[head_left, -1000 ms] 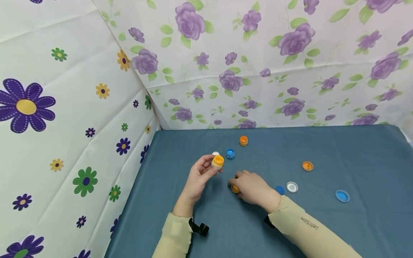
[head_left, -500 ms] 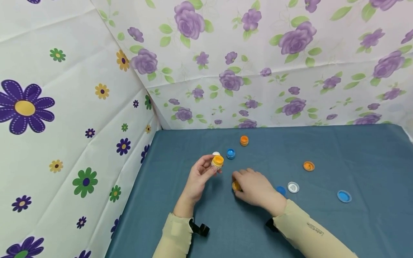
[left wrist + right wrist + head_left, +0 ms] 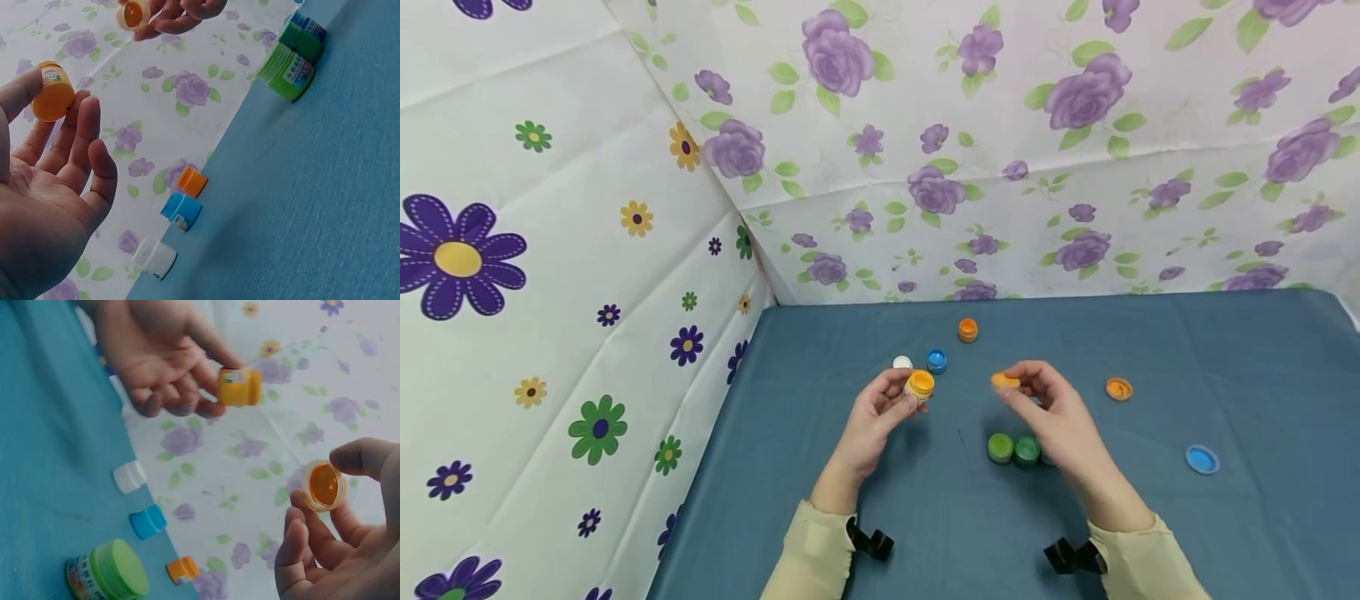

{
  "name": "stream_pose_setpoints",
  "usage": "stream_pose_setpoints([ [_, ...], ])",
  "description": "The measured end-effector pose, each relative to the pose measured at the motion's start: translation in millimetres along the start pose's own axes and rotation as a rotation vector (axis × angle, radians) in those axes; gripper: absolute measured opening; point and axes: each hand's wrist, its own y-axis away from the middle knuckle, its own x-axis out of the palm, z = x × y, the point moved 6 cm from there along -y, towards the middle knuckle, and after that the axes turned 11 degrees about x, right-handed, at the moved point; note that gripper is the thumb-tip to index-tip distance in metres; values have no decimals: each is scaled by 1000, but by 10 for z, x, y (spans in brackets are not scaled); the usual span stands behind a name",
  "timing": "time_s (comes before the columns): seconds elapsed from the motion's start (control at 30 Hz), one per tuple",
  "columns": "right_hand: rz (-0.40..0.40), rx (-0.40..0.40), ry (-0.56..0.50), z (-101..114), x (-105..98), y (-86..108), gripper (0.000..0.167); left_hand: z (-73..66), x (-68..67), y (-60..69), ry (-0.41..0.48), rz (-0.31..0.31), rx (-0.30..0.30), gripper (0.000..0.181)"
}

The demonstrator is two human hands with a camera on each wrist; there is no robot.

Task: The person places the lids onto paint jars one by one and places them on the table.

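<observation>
My left hand holds a small yellow paint jar between thumb and fingers, above the table. The jar has no lid on, and yellow paint shows at its mouth. To its right, my right hand pinches a round yellow jar lid in the air. In the right wrist view the lid shows its paint-smeared inner side and pale rim. Jar and lid are apart. Below the right hand stand a light green jar and a dark green jar; a blue-labelled jar beside them is mostly hidden in the head view.
Behind the left hand stand a white jar, a blue jar and an orange jar. An orange lid and a blue lid lie to the right on the blue-grey cloth. Flowered sheets hang behind and left.
My right hand has lifted the yellow lid up and to the right, uncovering the green jars. It now hides the white lid. The left hand with the yellow jar has shifted slightly right.
</observation>
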Motion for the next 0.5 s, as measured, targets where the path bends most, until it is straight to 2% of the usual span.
stream_pose_setpoints([
  [0.07, -5, 11, -75, 21, -59, 33, 36, -11, 16, 1, 1, 9, 4, 42],
  [0.13, -5, 17, -105, 44, -105, 60, 42, -21, 34, -3, -1, 24, 15, 40],
  [0.27, -15, 26, -87, 60, -162, 90, 53, -37, 65, -8, -2, 44, 37, 39],
  [0.5, -9, 24, -79, 51, -122, 115, 52, -49, 137, 17, -1, 58, 20, 40],
])
